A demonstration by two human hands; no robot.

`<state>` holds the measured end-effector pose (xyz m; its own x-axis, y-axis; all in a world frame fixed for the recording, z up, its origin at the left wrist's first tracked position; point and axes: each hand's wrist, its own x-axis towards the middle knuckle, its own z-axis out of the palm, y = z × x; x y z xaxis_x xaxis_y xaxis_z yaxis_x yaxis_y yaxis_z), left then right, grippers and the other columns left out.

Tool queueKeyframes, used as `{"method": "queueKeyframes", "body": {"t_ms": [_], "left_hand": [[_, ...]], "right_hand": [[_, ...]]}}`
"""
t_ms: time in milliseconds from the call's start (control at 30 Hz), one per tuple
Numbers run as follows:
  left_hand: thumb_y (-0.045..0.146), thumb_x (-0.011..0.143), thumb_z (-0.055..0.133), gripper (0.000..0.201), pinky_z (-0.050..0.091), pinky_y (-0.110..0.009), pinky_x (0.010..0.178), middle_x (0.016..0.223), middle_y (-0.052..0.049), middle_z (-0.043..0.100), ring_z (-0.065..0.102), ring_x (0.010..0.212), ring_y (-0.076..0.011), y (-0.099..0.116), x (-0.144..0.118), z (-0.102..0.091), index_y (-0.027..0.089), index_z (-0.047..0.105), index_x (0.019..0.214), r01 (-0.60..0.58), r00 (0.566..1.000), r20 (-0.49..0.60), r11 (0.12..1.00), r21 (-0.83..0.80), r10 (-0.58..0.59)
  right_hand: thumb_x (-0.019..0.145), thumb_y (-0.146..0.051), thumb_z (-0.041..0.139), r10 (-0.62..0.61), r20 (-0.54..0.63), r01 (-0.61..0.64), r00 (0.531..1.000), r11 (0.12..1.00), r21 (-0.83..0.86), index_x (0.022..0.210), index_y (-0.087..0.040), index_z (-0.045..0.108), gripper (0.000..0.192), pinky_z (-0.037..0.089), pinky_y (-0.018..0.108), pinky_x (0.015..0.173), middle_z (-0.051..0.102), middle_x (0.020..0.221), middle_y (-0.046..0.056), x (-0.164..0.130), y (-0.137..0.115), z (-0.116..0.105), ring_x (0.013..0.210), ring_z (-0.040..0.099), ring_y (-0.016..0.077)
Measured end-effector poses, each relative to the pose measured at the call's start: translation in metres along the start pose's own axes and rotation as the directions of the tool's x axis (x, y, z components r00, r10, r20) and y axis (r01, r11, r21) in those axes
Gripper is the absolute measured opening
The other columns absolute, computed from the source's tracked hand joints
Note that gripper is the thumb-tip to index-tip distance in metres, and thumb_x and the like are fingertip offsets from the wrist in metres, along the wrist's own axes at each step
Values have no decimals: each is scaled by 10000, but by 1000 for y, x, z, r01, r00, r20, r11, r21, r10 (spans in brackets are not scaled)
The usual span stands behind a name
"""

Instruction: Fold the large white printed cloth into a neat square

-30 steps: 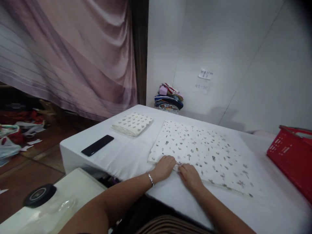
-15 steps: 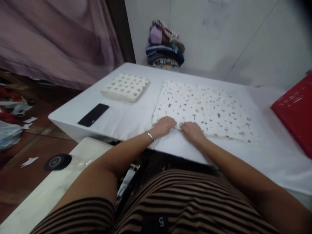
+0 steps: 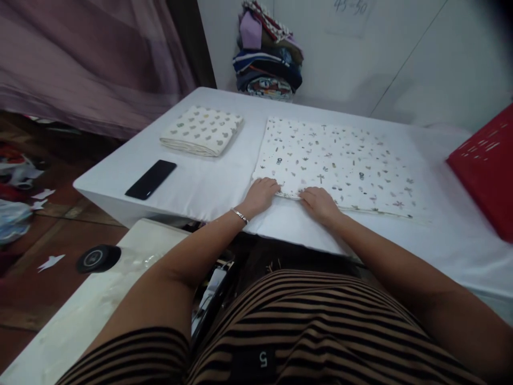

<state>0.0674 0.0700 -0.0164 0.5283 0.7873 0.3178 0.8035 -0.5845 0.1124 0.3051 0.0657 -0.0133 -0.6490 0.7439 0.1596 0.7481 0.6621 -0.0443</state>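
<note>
Hands at the near edge of a printed cloth on a white table.

Table [image 3: 208, 187] fills the middle; the cloth [image 3: 340, 160] lies flat on it, right of centre. A red basket [image 3: 484, 166] sits at the far right, a stack of folded clothes [image 3: 268, 59] at the far edge by the wall, a folded cloth [image 3: 202, 131] to the left, and a phone [image 3: 151, 179] nearer on the left. Left hand [image 3: 260, 193] and right hand [image 3: 318, 202] rest close together on the cloth's near edge, fingers curled on the hem; whether they pinch it I cannot tell.
</note>
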Motion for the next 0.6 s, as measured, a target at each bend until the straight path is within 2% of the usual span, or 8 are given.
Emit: {"method": "queueKeyframes", "body": {"t_ms": [133,267,400,600], "left_hand": [[39,813,438,325,407,-360,859,1034,-57,654,543,1010,-212,-4,0,-4,188,659,998,51,998,43,995,-84,-48],[19,758,433,431,401,-356,923,1107,-41,642,529,1075,-195,-7,-3,-6,209,625,1094,69,998,12,986,-151,-68],[15,727,435,452,398,-366,933,1151,-66,618,513,1111,-208,-8,-9,-11,181,591,1117,107,994,-23,987,-123,-111],[6,705,433,369,403,-368,906,1038,-79,638,530,1059,-224,-15,-18,-15,157,606,993,188,982,20,978,-87,-187]], "right_hand": [[944,-221,427,19,43,-19,999,1000,4,1093,-131,628,267,373,330,807,633,1052,121,2,-3,-6,980,537,234],[930,-214,441,41,74,-44,996,998,38,1094,-142,634,263,382,322,814,639,1053,112,4,-4,-13,985,547,231],[923,-220,450,45,77,-48,996,998,44,1078,-157,635,250,379,317,805,643,1041,100,4,-4,-14,970,549,226],[936,-276,433,-3,18,4,1000,1000,-19,1024,-168,643,252,348,319,764,631,1014,100,5,-7,-7,918,531,228]]}}
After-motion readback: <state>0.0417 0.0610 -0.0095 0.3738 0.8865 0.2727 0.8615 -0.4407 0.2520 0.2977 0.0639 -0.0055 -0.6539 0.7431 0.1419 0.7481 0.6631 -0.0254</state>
